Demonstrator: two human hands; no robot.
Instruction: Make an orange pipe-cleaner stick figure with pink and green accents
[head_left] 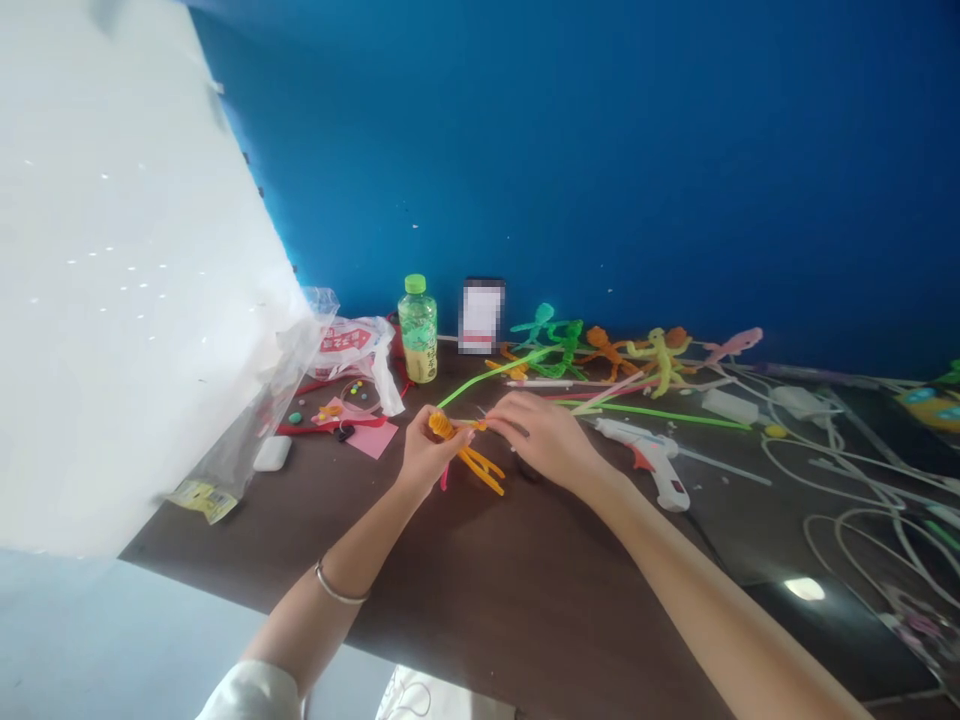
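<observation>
My left hand (426,455) is closed around an orange pipe-cleaner figure (441,426) with a coiled, rounded top. Several orange strands (481,472) hang from it below my fingers, towards the lower right. To the right, the fingers of my right hand (546,437) pinch the end of an orange strand that reaches across from the figure. A thin point, too small to name, shows by those fingertips. Under my left hand a short pink piece (445,478) sticks out. Both hands are just above the dark table (480,580).
A green-capped bottle (417,335) and a phone-like item (482,318) stand at the back. Finished pipe-cleaner figures (660,360) lie along the blue wall. A white glue gun (651,462) and cables (840,520) are right; a plastic bag (352,345) and white case (272,453) are left.
</observation>
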